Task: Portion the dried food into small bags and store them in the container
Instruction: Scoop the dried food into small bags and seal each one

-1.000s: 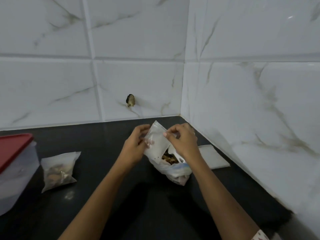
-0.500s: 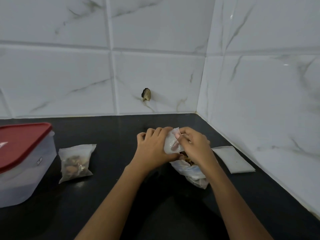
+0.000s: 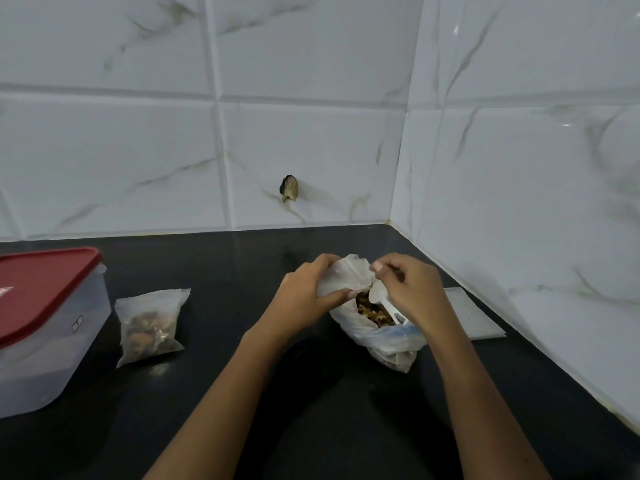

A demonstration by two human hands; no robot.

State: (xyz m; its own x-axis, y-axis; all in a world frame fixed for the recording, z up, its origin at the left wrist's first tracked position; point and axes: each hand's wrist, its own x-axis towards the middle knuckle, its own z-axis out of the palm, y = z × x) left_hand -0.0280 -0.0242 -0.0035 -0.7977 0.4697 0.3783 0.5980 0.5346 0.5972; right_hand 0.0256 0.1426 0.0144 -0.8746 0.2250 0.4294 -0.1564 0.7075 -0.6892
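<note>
Both hands are up at the back right corner of the black stone worktop (image 3: 242,403), working a small, thin, clear plastic bag (image 3: 346,275) between them. The left hand (image 3: 304,296) grips that bag from its left side, fingers curled over the top and thumb tucked under it. The right hand (image 3: 412,292) pinches the bag's right edge between thumb and forefinger. Just below the little bag, touching it, sits a larger crumpled clear plastic bag (image 3: 381,341) with its mouth open and brown dried food (image 3: 370,311) showing inside. A white plastic scoop (image 3: 379,297) lies in that mouth, its handle running under the right palm; whether the right hand also holds it I cannot tell. Well to the left of the hands lies a small clear bag already filled with dried pieces (image 3: 150,323), flat on the worktop, and beyond it, at the left edge, stands a translucent rectangular plastic container (image 3: 52,362) with its red lid (image 3: 45,285) on. To the right of the right hand, close to the side wall, a flat pale pile of empty small bags (image 3: 478,317) rests on the worktop. White marble-look tiles (image 3: 311,140) close the corner behind, with a dark chipped hole (image 3: 289,188) in the back wall above the hands.
</note>
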